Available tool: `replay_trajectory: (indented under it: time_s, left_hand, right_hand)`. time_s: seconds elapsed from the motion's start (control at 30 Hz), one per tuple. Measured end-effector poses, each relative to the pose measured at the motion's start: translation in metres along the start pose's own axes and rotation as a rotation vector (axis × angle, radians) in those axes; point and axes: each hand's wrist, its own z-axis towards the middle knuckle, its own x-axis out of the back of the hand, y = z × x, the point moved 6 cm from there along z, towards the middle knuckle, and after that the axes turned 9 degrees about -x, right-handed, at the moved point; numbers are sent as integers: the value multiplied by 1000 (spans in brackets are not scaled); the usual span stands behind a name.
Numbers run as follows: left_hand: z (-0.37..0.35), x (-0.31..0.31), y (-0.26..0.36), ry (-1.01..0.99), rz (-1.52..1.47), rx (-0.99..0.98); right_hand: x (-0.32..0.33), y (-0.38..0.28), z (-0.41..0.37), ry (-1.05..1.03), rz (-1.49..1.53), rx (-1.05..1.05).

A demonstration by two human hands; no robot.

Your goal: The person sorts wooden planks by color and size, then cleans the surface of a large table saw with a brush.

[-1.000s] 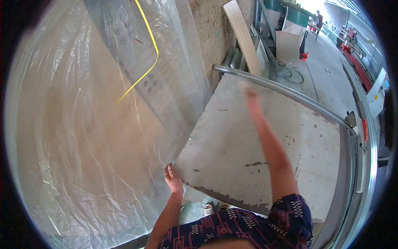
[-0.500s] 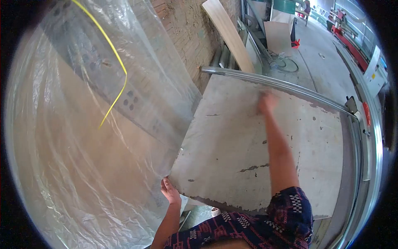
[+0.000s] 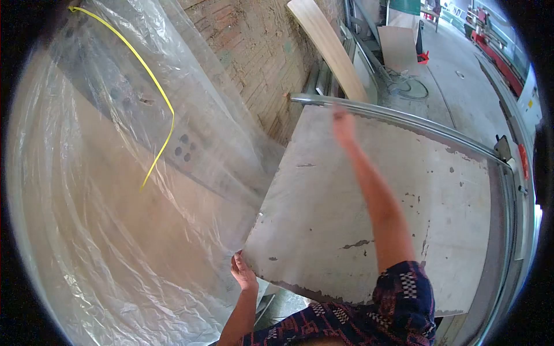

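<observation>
A large pale, worn board point(image 3: 323, 207) with chipped, dark patches lies flat in front of me. My left hand point(image 3: 243, 273) is at its near left corner, fingers bent and closed on the edge. Close beside that hand hangs a clear plastic sheet point(image 3: 115, 230). Over the far left part of the board is my right hand point(image 3: 344, 124), just short of the metal rail point(image 3: 398, 118). Motion smears its fingers, so its grip and anything in it cannot be made out.
A yellow strap point(image 3: 156, 78) runs down the plastic sheet, beside a rough brick wall point(image 3: 248, 52). A wooden plank point(image 3: 329, 49) leans there. Coiled cable point(image 3: 407, 86) lies on the floor beyond the rail. Metal framing point(image 3: 511, 230) borders the board's right side.
My right hand has swept left and farther away, toward the rail. My left hand stays at the board's corner. The view has shifted slightly.
</observation>
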Motion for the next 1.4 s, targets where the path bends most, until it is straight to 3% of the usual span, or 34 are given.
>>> replay_trajectory:
  time_s: [0.03,0.13,0.23,0.33,0.4,0.47,0.53,0.57,0.63,0.73,0.8,0.83,0.9,0.93,1.0,1.07,1.2,1.27,1.3,1.37,1.4]
  left_hand:
    - [0,-2,4,1,-2,-2]
    - [1,0,1,-21,-12,-2]
    - [1,6,-11,-62,-26,30]
    - [1,0,3,-54,17,45]
    - [-1,0,3,-45,6,44]
    - [1,0,-1,-70,-17,51]
    - [1,5,-8,-82,-28,71]
    - [3,8,-13,-89,-34,83]
    - [0,5,-14,-72,-39,91]
    - [-1,-4,5,-22,-28,40]
    - [-1,-4,9,-29,8,30]
    - [-1,-4,10,-31,22,24]
    - [-2,-3,8,-9,4,44]
    - [-2,-2,6,1,-3,55]
    - [-1,-1,1,2,-21,29]
    - [-1,0,0,16,-24,24]
    - [2,1,-3,14,-18,32]
    - [0,4,-7,-20,-44,55]
    - [0,3,-8,-43,-67,78]
    - [-1,-1,-6,-72,-92,110]
    - [-1,-1,-4,-78,-89,120]
  right_hand:
    - [47,-10,-1,202,-133,-42]
    - [107,18,14,391,-617,105]
    - [82,60,23,402,-851,38]
    - [6,58,28,248,-792,48]
    - [-83,59,42,-63,-887,137]
    - [-129,29,17,-250,-871,193]
    - [-216,74,19,-471,-20,65]
    - [-241,61,-5,-605,-36,54]
    - [-175,-39,-69,-531,-336,427]
    - [-121,-46,-66,-338,121,344]
    - [-61,-30,-45,-249,99,-35]
    - [-31,-18,-24,-26,146,241]
    - [42,-2,5,90,-229,-58]
    - [71,17,18,185,-255,-36]
    - [111,31,22,345,-418,204]
    - [110,63,19,290,-666,147]
    - [47,75,-12,65,-819,26]
    - [-24,67,-44,-66,-727,140]
    - [-50,26,-84,-193,-760,230]
    - [-108,-4,-164,-107,-482,540]
    - [-135,-20,-205,-171,-417,644]
